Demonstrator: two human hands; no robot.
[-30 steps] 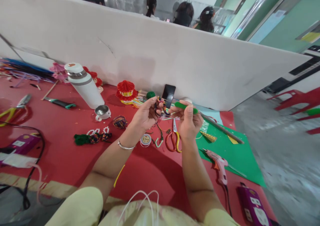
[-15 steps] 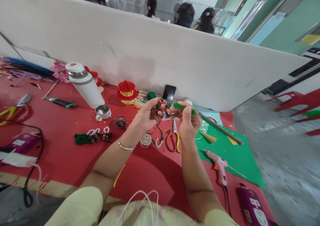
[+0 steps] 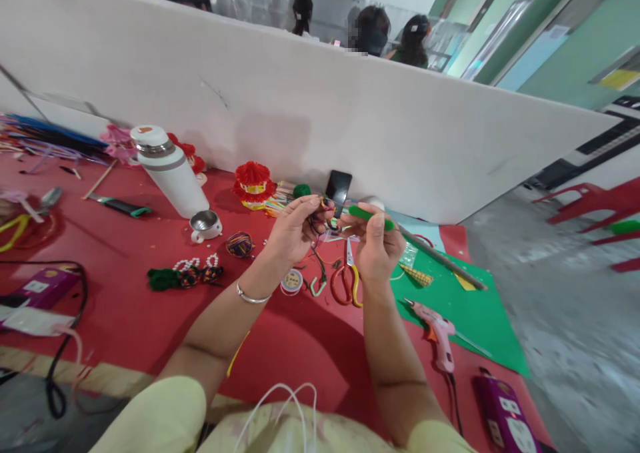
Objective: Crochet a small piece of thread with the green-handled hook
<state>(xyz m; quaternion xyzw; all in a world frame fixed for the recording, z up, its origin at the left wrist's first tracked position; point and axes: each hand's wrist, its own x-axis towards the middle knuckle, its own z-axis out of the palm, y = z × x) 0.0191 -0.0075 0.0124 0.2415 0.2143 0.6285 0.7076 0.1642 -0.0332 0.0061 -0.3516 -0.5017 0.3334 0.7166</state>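
Near the middle of the head view, my left hand (image 3: 295, 229) pinches a small piece of dark multicoloured yarn work (image 3: 327, 206). My right hand (image 3: 376, 243) is closed round the green handle (image 3: 370, 217) of a thin tool whose tip points at the yarn piece; the tip is too small to make out. Under the hands lie scissors (image 3: 350, 279) with red and yellow handles, a small round spool (image 3: 291, 281) and loose yarn scraps. A multicoloured yarn ball (image 3: 240, 244) rests left of my left wrist.
A white bottle (image 3: 173, 176), a metal cup (image 3: 205, 223) and a green yarn piece with white beads (image 3: 185, 276) stand or lie left. A phone (image 3: 339, 189) leans on the partition (image 3: 240, 99). Right: glue gun (image 3: 437, 329), rod (image 3: 445, 259), purple power strip (image 3: 505, 409).
Another person's hand has come in at the left edge, over the yellow-handled scissors. The yarn piece has turned slightly in my left hand; my right hand has barely shifted.
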